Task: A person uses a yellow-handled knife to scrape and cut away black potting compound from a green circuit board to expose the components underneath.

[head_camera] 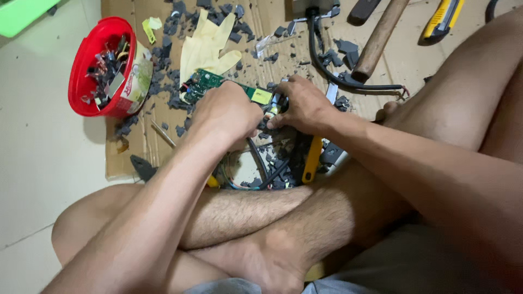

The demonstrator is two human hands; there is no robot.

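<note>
L hand (229, 111) + R hand (305, 106) both gripping green rectangular circuit board (204, 81), frame centre | red round plastic tub (87, 60) upper left

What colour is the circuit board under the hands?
Green, with a yellow part on it: the circuit board shows best in the head view.

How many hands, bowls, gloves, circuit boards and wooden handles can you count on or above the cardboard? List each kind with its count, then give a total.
Hands: 2 (left hand, right hand)
Red bowl: 1
Glove: 1
Circuit board: 1
Wooden handle: 1
Total: 6
</note>
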